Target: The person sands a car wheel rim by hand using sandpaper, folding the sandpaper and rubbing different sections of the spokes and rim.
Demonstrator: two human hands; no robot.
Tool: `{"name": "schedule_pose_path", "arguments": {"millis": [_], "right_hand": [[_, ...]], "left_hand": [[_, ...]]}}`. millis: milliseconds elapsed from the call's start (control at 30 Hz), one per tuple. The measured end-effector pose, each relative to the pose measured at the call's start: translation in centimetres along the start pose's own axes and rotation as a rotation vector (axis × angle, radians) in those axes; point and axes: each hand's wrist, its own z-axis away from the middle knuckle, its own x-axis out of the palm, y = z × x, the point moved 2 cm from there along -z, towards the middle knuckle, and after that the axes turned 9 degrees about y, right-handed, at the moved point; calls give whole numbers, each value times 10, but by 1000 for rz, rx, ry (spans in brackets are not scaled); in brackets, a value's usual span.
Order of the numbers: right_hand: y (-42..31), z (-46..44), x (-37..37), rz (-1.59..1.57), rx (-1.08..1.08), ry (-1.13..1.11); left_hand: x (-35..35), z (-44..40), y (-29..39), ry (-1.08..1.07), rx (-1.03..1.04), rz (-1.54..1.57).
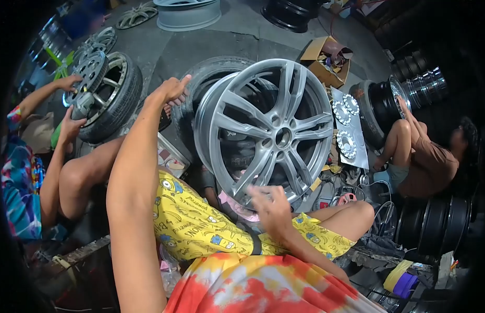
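Note:
A grey alloy wheel rim [282, 136] with paired spokes stands upright and slightly tilted before me, leaning near a tire [193, 73] behind it. My left hand [174, 91] is raised beside the tire at the rim's upper left, apart from the rim. Its thumb sticks out, its fingers are loosely bent, and I see nothing in it. Low in front of the rim is my right hand [274, 211], smeared by motion, with fingers apart and nothing visible in them. Whether its fingertips touch the rim's lower edge I cannot tell. A pink cloth [237, 207] lies under the rim.
At left a co-worker's hands [74, 119] hold a grey power tool against a wheel [94, 73]. At right another person [425, 156] sits reaching to a shiny rim. A cardboard box [326, 60], a board with round silver parts [347, 143], stacked dark rims [435, 224] and cables surround me.

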Motion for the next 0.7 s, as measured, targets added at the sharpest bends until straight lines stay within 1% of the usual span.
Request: {"name": "schedule_pose_path", "arguments": {"millis": [33, 67, 133, 167, 233, 333, 433, 500, 533, 600, 633, 667, 700], "right_hand": [[5, -7, -2, -29, 149, 17], [6, -10, 2, -28, 147, 20], [7, -13, 21, -111, 149, 105], [1, -7, 33, -94, 141, 119], [-16, 0, 47, -76, 143, 90], [-23, 10, 52, -80, 177, 44], [-18, 9, 53, -93, 151, 48], [-9, -5, 61, 25, 63, 40], [-8, -4, 60, 15, 57, 35], [-5, 7, 52, 38, -36, -112], [-7, 13, 47, 52, -96, -71], [2, 11, 42, 56, -97, -74], [12, 5, 36, 154, -170, -84]], "left_hand": [[-1, 2, 0, -2, 9, -9], [-2, 4, 1, 0, 12, -9], [0, 5, 3, -5, -2, 13], [1, 6, 4, -9, -1, 12], [1, 8, 9, 1, 30, 1], [3, 4, 7, -21, 10, 28], [3, 0, 3, -13, 4, -16], [5, 1, 1, -28, 1, -15], [1, 4, -1, -35, -7, -13], [-1, 6, 0, -30, 1, -11], [0, 6, 3, -29, 22, -5], [-1, 5, 1, -30, 23, 0], [0, -1, -6, -23, 5, 43]]}}
